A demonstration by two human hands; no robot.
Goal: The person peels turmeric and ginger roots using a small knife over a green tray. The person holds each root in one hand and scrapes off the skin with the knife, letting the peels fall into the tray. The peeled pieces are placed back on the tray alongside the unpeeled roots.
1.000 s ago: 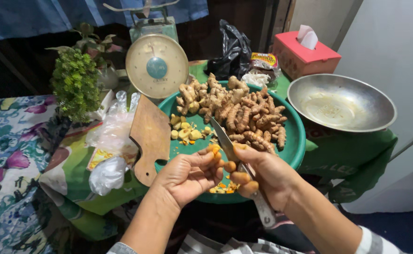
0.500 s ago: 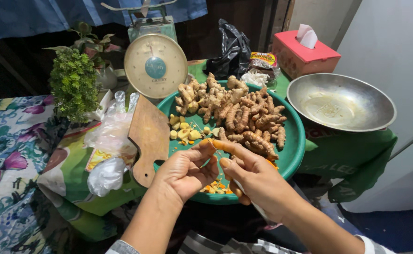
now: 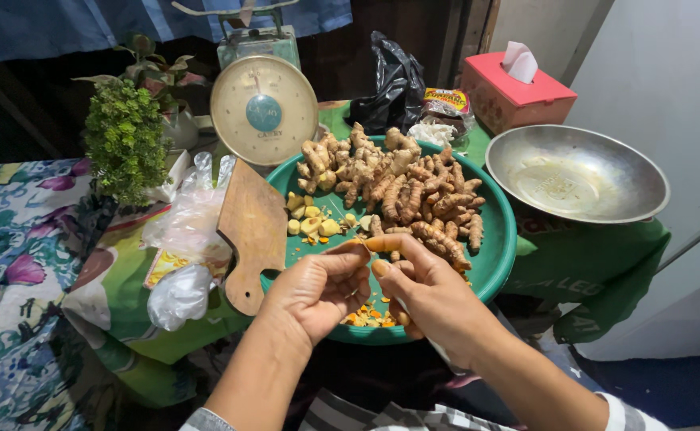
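My left hand point(image 3: 318, 291) and my right hand point(image 3: 430, 295) meet over the near rim of a round green tray point(image 3: 498, 255). My left fingertips pinch a small orange-yellow piece of root point(image 3: 355, 244), and my right thumb and forefinger touch it from the other side. My right hand is also closed around a knife; only its pale end point(image 3: 438, 353) shows below the palm, and the blade is hidden. A pile of knobbly brown roots point(image 3: 398, 187) fills the tray's far half. Cut yellow chunks point(image 3: 314, 223) lie at its left, orange peelings point(image 3: 366, 317) under my hands.
A wooden cutting board point(image 3: 250, 231) leans on the tray's left rim, beside clear plastic bags point(image 3: 186, 239). Behind stand a dial kitchen scale point(image 3: 264, 108), a green plant point(image 3: 126, 140), a black plastic bag point(image 3: 390, 80) and a red tissue box point(image 3: 514, 92). A metal bowl point(image 3: 577, 172) sits right.
The knife blade pointed up between my hands a second ago; it is hidden now. My hands have drawn closer together around the small root piece.
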